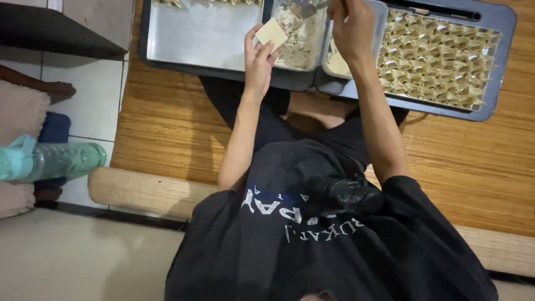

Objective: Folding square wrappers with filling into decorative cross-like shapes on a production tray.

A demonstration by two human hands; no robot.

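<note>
One tray (490,33) is packed with folded wrappers; another (189,39) is nearly bare. Left hand (257,61) fingers pinch a square wrapper (271,33); right hand (351,25) probably grips a utensil.

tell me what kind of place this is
Probably a home floor set up for making dumplings: the person sits on a woven mat over floor tiles, with a tray of folded dumplings and a square wrapper in hand.

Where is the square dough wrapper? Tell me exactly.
In the head view, the square dough wrapper is pinched in the left hand, held up over the edge of the left tray, beside the filling container.
</note>
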